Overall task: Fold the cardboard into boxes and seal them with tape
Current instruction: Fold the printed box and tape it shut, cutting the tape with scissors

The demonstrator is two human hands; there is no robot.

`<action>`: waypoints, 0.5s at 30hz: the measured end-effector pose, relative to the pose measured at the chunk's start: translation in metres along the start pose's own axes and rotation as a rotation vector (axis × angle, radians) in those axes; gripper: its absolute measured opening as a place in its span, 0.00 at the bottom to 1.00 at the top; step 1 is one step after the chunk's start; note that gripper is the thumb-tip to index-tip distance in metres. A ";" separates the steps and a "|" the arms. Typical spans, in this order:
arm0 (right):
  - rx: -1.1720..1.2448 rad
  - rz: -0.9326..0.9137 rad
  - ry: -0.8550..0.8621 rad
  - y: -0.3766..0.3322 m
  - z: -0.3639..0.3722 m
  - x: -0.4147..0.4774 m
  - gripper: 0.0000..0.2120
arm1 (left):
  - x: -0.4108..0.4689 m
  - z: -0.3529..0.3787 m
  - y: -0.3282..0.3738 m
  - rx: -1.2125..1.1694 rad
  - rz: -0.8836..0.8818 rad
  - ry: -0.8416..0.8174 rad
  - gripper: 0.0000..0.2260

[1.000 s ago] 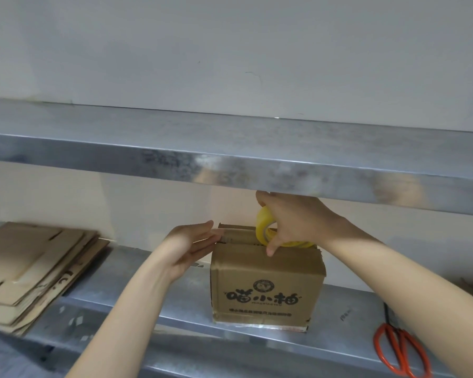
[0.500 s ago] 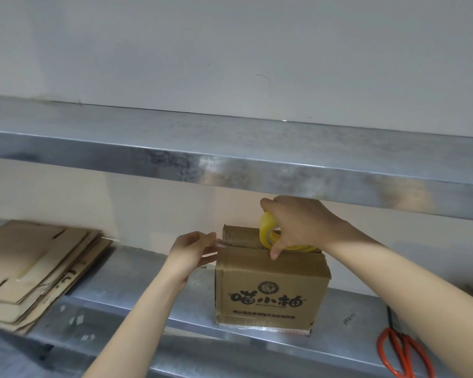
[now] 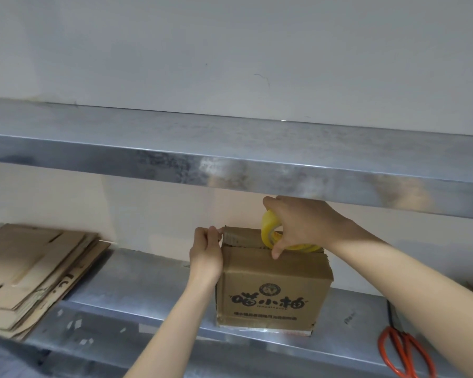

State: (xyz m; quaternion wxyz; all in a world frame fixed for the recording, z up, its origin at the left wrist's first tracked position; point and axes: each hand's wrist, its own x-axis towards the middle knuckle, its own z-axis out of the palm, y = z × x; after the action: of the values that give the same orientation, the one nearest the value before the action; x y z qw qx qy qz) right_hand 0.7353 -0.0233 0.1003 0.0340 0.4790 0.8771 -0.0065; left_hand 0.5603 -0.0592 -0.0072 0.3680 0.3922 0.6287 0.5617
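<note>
Left hand (image 3: 206,253) now tight against box (image 3: 273,290) corner

Packing workroom: steel shelves (image 3: 257,165), flat cardboard stack (image 3: 36,271), scissors (image 3: 404,353).

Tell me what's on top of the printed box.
Yellow tape roll, gripped by the right hand, rests on the box; left hand pinches its top-left corner. The top beneath them is hidden.

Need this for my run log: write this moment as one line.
step: taping box top | left hand: pinches box's top left corner | right hand: grips tape roll on box | scissors: at right
</note>
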 end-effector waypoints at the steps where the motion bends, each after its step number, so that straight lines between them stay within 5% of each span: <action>1: 0.041 0.006 -0.001 0.001 0.000 0.000 0.33 | 0.001 0.000 0.000 0.005 0.001 0.003 0.12; 8: 0.177 0.010 -0.025 0.003 -0.007 0.001 0.32 | 0.002 0.001 0.003 0.125 0.096 0.044 0.11; 15: -0.092 -0.042 -0.033 -0.012 -0.007 0.000 0.43 | 0.002 -0.001 0.000 0.018 0.243 -0.046 0.09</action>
State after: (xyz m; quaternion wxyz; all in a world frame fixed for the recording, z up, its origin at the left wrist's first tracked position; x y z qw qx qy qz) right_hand 0.7251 -0.0295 0.1073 0.0702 0.4582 0.8857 0.0252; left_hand 0.5589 -0.0576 -0.0070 0.3080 0.4818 0.5729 0.5872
